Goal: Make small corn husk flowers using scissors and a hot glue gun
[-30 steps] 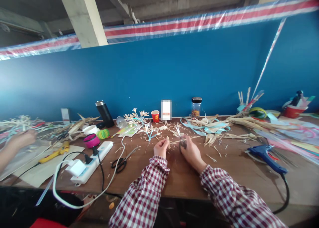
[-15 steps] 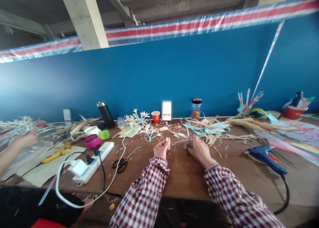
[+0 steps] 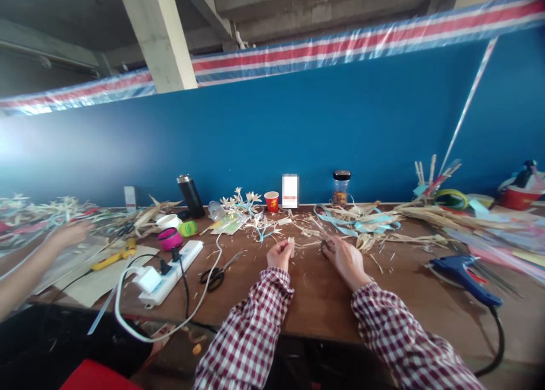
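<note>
My left hand [image 3: 279,255] is closed, with a small pale piece of dried husk [image 3: 291,242] pinched upright between thumb and fingertips. To its right my right hand [image 3: 347,260] rests low over the table, fingers curled round a pair of scissors [image 3: 326,248]. Only a dark handle loop shows clearly; the hand covers most of the rest. Husk scraps and thin strips lie just beyond both hands. Behind my left hand are pale husk flowers [image 3: 242,200] with light blue stems.
A second pair of scissors [image 3: 213,277] lies left of my sleeve, near a power strip [image 3: 174,273] with cables. At right is a blue glue gun [image 3: 464,273]. Along the back stand a red paper cup [image 3: 271,201], a jar [image 3: 341,188] and a black flask [image 3: 191,197]. Another person's hand [image 3: 70,235] works at left.
The view has shifted slightly, so the table's things sit further right. My hands hold nearly the same pose. The other person's hand at left has moved a little to the right.
</note>
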Demonstrator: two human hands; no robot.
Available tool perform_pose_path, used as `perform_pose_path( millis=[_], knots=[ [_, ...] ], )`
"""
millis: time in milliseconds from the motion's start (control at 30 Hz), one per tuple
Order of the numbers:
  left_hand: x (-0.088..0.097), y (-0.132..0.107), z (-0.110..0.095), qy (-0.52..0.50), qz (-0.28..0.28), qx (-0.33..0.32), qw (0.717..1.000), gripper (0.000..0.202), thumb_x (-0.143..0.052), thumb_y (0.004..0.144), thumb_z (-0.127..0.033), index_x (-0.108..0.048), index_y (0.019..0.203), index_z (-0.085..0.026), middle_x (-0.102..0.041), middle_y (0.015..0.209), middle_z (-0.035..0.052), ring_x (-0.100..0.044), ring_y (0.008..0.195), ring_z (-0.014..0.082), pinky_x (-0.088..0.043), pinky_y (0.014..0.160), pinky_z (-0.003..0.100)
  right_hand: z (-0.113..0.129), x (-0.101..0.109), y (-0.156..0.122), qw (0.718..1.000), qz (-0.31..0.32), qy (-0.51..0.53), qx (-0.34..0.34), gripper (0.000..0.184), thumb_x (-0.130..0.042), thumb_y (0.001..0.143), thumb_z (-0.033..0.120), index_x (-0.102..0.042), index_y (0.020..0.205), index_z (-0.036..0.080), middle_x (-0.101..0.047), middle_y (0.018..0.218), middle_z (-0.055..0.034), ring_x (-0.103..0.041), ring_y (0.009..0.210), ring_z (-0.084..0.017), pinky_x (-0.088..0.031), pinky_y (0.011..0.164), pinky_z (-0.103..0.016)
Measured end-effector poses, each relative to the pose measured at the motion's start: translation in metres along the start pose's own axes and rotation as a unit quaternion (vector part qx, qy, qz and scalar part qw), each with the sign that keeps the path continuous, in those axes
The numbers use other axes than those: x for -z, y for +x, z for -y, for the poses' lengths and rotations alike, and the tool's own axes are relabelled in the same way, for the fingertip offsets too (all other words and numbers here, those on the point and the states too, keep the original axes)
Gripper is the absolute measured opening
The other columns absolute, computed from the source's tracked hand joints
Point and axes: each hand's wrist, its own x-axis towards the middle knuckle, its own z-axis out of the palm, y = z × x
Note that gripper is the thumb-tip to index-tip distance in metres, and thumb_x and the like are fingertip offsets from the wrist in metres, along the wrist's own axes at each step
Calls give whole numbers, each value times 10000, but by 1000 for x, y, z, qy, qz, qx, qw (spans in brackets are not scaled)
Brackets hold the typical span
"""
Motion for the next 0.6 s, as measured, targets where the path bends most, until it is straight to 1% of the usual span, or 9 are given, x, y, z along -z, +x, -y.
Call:
perform_pose_path(
  millis=[100,167,267,333,400,433,500,567,600],
  knots=[
    [1,-6,-3,22,16,-9,1000,290,-762,498,-332,-710,694,-125,-622,513,12,-527,462,94,-409,439,200,1,1,1,1000,9,4,-8,308,-480,823,271,-442,1119,192,-670,827,-63,-630,732,-191,-355,577,-240],
    [1,-11,-6,35,20,-17,999,269,-764,498,-316,-706,674,-122,-623,512,16,-537,476,102,-413,441,199,0,2,2,999,27,-27,-28,333,-455,832,250,-421,1154,170,-669,786,-79,-635,699,-205,-359,558,-250],
    [1,-16,-11,48,24,-24,998,269,-756,516,-325,-706,680,-118,-630,527,26,-545,491,108,-417,445,199,-3,3,4,995,54,-77,-20,273,-416,849,253,-489,1101,177,-667,790,-102,-639,725,-223,-378,573,-267],
    [1,-19,-12,51,28,-27,998,282,-749,527,-345,-705,686,-116,-628,524,27,-538,482,106,-414,439,200,-5,2,6,994,64,-87,-6,230,-404,852,236,-543,1026,175,-666,785,-109,-640,740,-230,-388,586,-275],
    [1,-19,-11,49,33,-28,998,289,-747,532,-352,-703,688,-113,-619,511,24,-524,465,100,-408,431,200,-5,1,7,994,67,-89,3,208,-404,852,221,-566,969,166,-666,770,-107,-641,737,-231,-393,590,-276],
    [2,-19,-11,47,34,-28,998,288,-747,531,-349,-701,689,-113,-615,507,22,-516,458,97,-405,429,199,-4,0,7,994,66,-90,5,207,-402,856,225,-563,967,160,-665,765,-105,-640,728,-227,-395,588,-274],
    [2,-19,-9,39,37,-29,998,283,-748,530,-339,-697,692,-112,-611,509,19,-509,457,92,-405,433,198,-2,-1,7,994,57,-90,6,236,-388,873,262,-534,1021,151,-663,781,-99,-638,722,-213,-401,589,-266],
    [2,-19,-7,30,41,-30,998,287,-747,532,-340,-694,698,-113,-607,511,16,-505,459,89,-405,438,198,-1,-2,7,995,45,-90,4,270,-369,888,296,-506,1071,153,-657,826,-99,-632,741,-198,-406,602,-259],
    [2,-19,-7,25,45,-31,998,291,-743,539,-350,-694,700,-112,-599,502,12,-500,454,87,-401,438,199,0,-3,7,995,40,-91,4,268,-367,889,300,-514,1062,157,-653,848,-101,-627,756,-195,-408,610,-258]
  ],
)
